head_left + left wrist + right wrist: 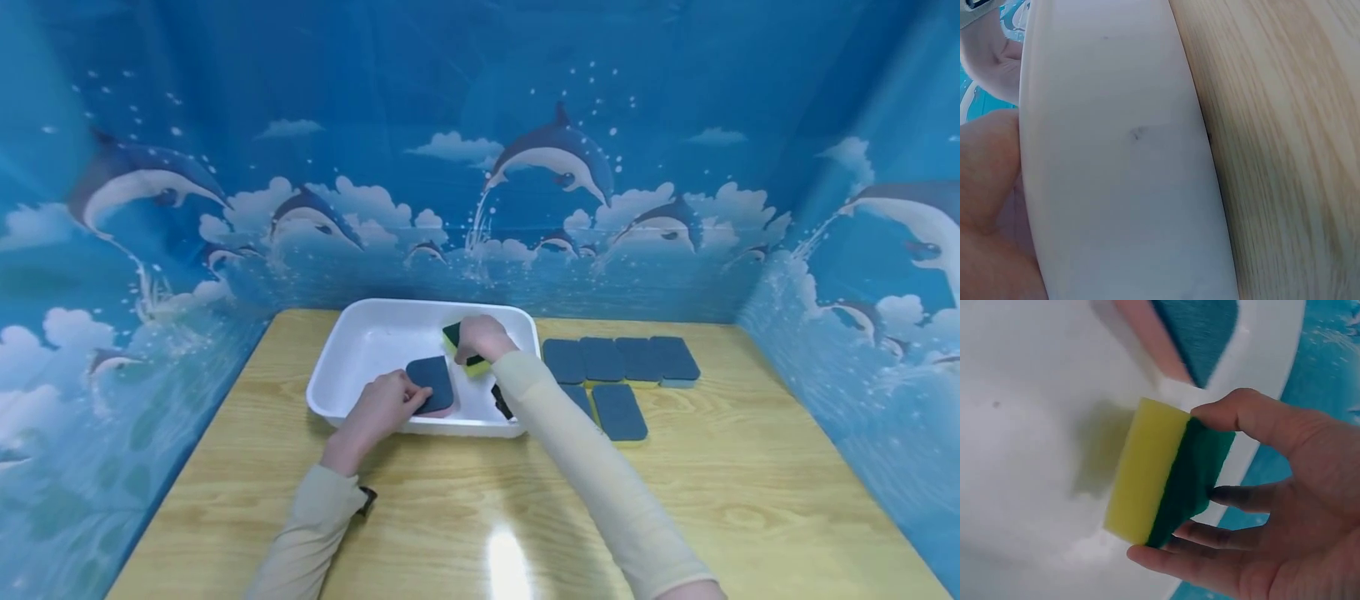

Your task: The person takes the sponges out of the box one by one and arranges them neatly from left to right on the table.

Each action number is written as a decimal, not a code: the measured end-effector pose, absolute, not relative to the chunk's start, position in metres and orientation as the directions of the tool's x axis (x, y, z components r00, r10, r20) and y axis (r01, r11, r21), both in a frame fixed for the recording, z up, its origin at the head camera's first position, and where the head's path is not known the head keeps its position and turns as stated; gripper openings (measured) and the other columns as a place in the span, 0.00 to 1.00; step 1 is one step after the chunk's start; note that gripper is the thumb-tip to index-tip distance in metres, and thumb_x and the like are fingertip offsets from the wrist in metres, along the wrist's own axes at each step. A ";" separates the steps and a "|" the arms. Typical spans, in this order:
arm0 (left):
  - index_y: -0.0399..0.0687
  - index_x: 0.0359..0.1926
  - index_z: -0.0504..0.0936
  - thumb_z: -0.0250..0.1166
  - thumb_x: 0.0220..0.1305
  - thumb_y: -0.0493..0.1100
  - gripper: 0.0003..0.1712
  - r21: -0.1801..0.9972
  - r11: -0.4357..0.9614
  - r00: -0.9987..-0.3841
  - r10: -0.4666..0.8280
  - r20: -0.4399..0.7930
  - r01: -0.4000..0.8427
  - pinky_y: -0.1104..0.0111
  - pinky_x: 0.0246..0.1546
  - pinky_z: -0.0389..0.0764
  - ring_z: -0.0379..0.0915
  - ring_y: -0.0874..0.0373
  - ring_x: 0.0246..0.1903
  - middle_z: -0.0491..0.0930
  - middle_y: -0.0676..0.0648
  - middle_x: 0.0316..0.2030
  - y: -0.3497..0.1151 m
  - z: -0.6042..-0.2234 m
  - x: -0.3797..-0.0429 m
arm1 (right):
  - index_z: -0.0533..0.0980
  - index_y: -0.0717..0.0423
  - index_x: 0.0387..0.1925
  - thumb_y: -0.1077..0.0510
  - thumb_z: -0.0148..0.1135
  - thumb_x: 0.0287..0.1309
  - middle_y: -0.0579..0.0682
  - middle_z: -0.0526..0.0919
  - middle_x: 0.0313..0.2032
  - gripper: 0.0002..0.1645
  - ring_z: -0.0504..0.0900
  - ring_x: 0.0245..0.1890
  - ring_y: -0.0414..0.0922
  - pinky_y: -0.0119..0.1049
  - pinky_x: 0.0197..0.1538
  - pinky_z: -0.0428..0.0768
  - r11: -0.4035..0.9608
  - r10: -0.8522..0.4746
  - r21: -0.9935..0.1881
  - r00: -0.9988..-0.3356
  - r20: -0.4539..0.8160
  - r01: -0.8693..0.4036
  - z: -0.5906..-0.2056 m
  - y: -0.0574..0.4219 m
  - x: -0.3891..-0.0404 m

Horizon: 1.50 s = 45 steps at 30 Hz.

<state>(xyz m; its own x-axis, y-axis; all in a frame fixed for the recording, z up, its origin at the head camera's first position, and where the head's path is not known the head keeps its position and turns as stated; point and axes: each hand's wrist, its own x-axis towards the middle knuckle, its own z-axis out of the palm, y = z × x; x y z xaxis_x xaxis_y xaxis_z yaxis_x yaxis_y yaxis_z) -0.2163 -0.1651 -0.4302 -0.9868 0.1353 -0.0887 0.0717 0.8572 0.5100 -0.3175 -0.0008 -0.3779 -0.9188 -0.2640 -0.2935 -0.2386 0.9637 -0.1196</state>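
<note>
In the white tray [352, 333], my right hand [483, 337] grips a yellow sponge [1142, 472] with a dark green scouring side. Its thumb is on one end and its fingers on the other in the right wrist view. My left hand [384, 404] reaches over the tray's near rim and pinches the left edge of a blue-grey sponge [433, 379] with a pink foam side. Only part of the left hand shows in the left wrist view, as the tray's outer wall [1116, 156] hides the fingertips and that sponge.
Several blue-grey topped sponges [618, 412] lie side by side on the wooden table [712, 483], right of the tray. Most show yellow foam edges. A dolphin-printed curtain [420, 100] encloses the table's back and sides. The right sleeve [585, 467] crosses the tray's near right corner.
</note>
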 end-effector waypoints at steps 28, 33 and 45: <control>0.39 0.44 0.91 0.62 0.73 0.50 0.19 0.557 0.821 -0.983 0.178 -0.036 0.128 0.67 0.25 0.69 0.67 0.56 0.24 0.75 0.47 0.29 -0.169 -0.433 -0.214 | 0.50 0.62 0.79 0.44 0.59 0.69 0.78 0.54 0.72 0.49 0.75 0.55 0.72 0.66 0.52 0.76 0.948 -0.031 -0.318 -0.992 -0.120 0.009 -0.335 0.209 -0.227; 0.40 0.45 0.90 0.62 0.73 0.51 0.20 0.550 0.827 -0.985 0.169 -0.044 0.117 0.67 0.26 0.69 0.68 0.56 0.25 0.76 0.47 0.30 -0.169 -0.433 -0.215 | 0.50 0.67 0.77 0.44 0.59 0.68 0.82 0.54 0.70 0.50 0.64 0.64 0.76 0.70 0.57 0.71 0.940 0.003 -0.337 -0.994 -0.112 0.041 -0.347 0.246 -0.209; 0.41 0.47 0.90 0.62 0.73 0.52 0.20 0.535 0.842 -0.987 0.131 -0.089 0.064 0.66 0.27 0.69 0.68 0.55 0.26 0.77 0.48 0.31 -0.165 -0.432 -0.215 | 0.54 0.77 0.73 0.47 0.61 0.68 0.87 0.58 0.63 0.49 0.77 0.49 0.74 0.64 0.46 0.79 0.960 0.036 -0.263 -0.974 -0.222 0.096 -0.389 0.309 -0.179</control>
<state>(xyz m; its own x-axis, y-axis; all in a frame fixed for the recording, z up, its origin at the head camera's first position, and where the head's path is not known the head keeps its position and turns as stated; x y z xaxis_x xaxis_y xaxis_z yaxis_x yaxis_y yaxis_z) -0.2146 -0.1651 -0.4323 -0.9873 0.1314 -0.0891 0.0638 0.8423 0.5353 -0.1788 0.3091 -0.3888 -0.9743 0.0362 -0.2222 0.0956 0.9601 -0.2627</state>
